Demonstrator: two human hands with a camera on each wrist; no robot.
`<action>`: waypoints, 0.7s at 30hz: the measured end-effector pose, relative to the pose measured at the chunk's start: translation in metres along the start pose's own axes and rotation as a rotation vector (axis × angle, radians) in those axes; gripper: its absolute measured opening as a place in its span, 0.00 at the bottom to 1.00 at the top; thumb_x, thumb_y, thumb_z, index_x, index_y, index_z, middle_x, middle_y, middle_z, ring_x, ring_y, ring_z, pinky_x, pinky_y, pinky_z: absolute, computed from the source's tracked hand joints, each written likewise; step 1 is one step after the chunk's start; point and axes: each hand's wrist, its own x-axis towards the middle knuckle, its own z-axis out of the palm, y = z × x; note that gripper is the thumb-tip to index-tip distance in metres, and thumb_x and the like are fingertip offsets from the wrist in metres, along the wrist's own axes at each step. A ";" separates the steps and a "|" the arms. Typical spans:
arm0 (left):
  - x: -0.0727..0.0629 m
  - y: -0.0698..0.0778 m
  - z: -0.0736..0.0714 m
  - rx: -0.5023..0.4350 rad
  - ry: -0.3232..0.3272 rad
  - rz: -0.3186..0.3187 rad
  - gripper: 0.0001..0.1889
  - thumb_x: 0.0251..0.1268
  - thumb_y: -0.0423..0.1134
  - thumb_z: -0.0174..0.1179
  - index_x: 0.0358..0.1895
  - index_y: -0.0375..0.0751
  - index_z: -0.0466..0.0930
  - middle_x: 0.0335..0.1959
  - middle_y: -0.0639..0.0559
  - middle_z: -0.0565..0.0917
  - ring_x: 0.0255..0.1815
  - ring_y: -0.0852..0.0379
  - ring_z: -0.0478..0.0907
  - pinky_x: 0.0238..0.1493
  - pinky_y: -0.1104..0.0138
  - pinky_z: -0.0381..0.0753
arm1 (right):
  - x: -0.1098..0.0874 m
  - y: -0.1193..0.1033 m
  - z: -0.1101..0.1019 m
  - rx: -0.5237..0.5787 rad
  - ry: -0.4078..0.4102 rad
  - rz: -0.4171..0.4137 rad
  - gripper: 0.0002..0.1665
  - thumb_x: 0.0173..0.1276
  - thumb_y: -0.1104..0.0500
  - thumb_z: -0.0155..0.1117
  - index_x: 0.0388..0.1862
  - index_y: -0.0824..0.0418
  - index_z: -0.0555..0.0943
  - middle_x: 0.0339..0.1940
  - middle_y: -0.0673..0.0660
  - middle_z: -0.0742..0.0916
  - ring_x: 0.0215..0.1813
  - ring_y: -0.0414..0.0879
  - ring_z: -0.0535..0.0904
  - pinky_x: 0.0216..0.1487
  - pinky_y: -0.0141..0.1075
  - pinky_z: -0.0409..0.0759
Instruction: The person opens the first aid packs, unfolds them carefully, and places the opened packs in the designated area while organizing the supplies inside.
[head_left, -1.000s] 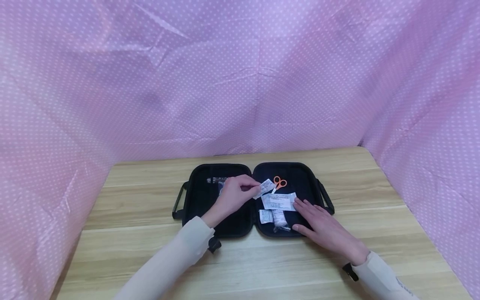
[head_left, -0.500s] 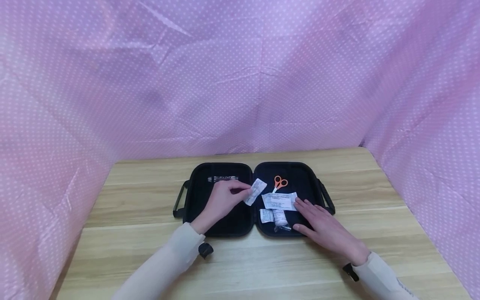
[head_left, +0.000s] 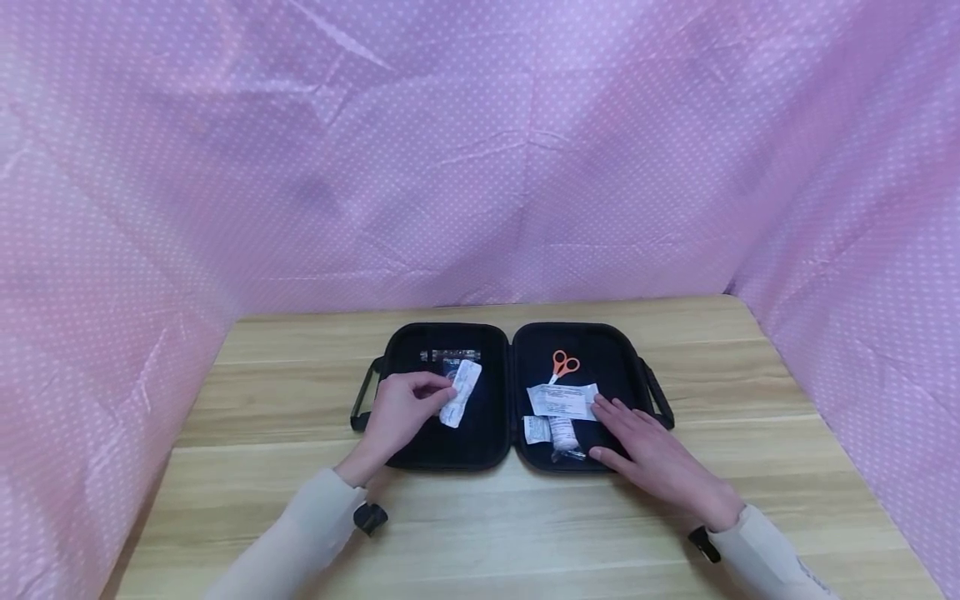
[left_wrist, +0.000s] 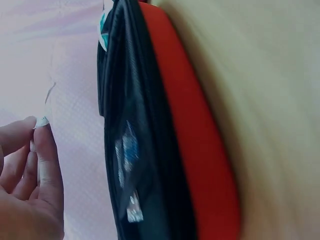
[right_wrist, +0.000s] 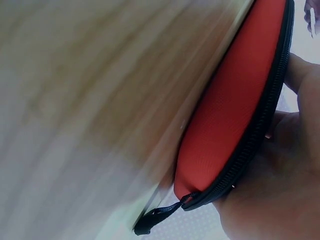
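Note:
A zippered case (head_left: 483, 446), black inside and red outside, lies spread flat in two halves. Over its left half, my left hand (head_left: 396, 412) pinches a narrow white printed packet (head_left: 467, 385) between thumb and fingers. My right hand (head_left: 648, 454) lies across the right half's near corner, fingers extended, tips at the edge of a larger white printed packet (head_left: 558, 402). Around that packet are orange-handled scissors (head_left: 564, 365), a small white packet (head_left: 536, 429) and a white roll in clear wrap (head_left: 563, 435). The right wrist view shows the hand (right_wrist: 280, 200) reaching over the zipper edge.
In the left half lie a clear-wrapped strip (head_left: 456, 355) and a dark blue packet (head_left: 450, 367), partly covered. Carry handles (head_left: 365, 396) stick out at both sides. The case is on a wooden table (head_left: 480, 533), with a pink dotted curtain (head_left: 480, 167) behind and beside it.
My left hand has carried the pinched packet leftward, from over the right half near the scissors to over the left half. My right hand has stayed in place.

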 end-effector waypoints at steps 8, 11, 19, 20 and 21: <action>0.000 -0.020 -0.018 0.009 0.051 -0.053 0.07 0.66 0.34 0.70 0.42 0.34 0.91 0.35 0.46 0.91 0.31 0.59 0.85 0.34 0.72 0.82 | -0.001 0.000 0.000 0.007 -0.004 0.010 0.44 0.78 0.35 0.55 0.80 0.61 0.66 0.82 0.60 0.67 0.81 0.62 0.61 0.77 0.62 0.56; 0.004 -0.028 -0.025 0.006 0.073 -0.083 0.08 0.67 0.33 0.70 0.43 0.31 0.90 0.36 0.43 0.91 0.31 0.57 0.86 0.34 0.73 0.83 | -0.001 0.000 0.000 0.002 -0.005 0.011 0.44 0.78 0.35 0.55 0.80 0.61 0.66 0.82 0.59 0.67 0.81 0.62 0.61 0.77 0.61 0.57; 0.010 -0.045 -0.036 0.042 0.089 -0.126 0.08 0.68 0.31 0.67 0.45 0.27 0.88 0.36 0.38 0.90 0.28 0.51 0.88 0.32 0.70 0.86 | -0.001 0.000 0.000 -0.005 -0.009 0.012 0.44 0.78 0.34 0.54 0.81 0.60 0.66 0.82 0.59 0.67 0.81 0.62 0.61 0.77 0.61 0.57; 0.011 -0.046 -0.036 0.053 0.085 -0.127 0.09 0.68 0.31 0.67 0.45 0.27 0.88 0.36 0.38 0.90 0.28 0.52 0.88 0.32 0.69 0.86 | -0.001 0.000 0.000 -0.005 -0.008 0.011 0.44 0.78 0.34 0.54 0.81 0.60 0.66 0.82 0.59 0.67 0.81 0.62 0.61 0.77 0.61 0.57; 0.011 -0.046 -0.037 0.065 0.079 -0.129 0.09 0.68 0.30 0.67 0.45 0.27 0.88 0.36 0.38 0.90 0.27 0.52 0.88 0.31 0.68 0.86 | -0.001 0.000 0.000 -0.005 -0.009 0.012 0.44 0.78 0.34 0.55 0.81 0.60 0.66 0.82 0.59 0.67 0.81 0.62 0.61 0.77 0.61 0.57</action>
